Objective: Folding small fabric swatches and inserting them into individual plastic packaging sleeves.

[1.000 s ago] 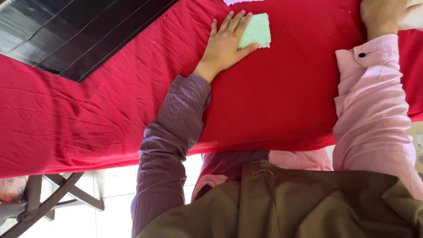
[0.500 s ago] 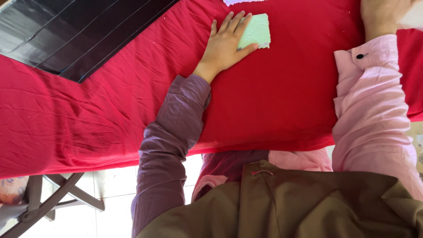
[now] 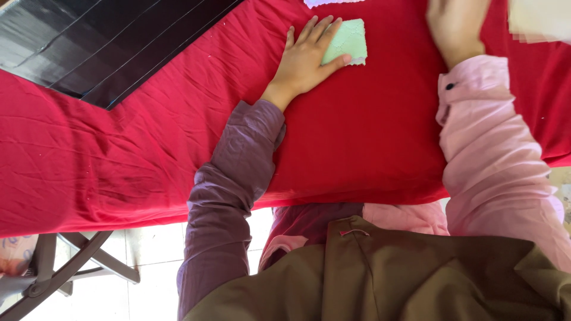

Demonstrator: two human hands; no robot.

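From the head view, the left hand (image 3: 306, 59) lies flat, fingers spread, pressing one folded pale green cloth (image 3: 347, 41) on the red-covered counter (image 3: 369, 137). The right hand (image 3: 455, 24) rests well apart; how far it is open cannot be told.

This looks like a home or a small makeshift sewing and craft spot rather than a fitted workshop; a wrinkled red cotton cloth (image 3: 148, 154) is spread as a cover over the work table; a black ribbed panel (image 3: 107, 41) lies across its far left corner; below the table edge the floor is pale square tiles (image 3: 151, 270), with the crossed grey legs of a folding stand (image 3: 65, 270) on it; small pale fabric pieces (image 3: 538, 18) lie at the table's far edge; daylight falls across everything.
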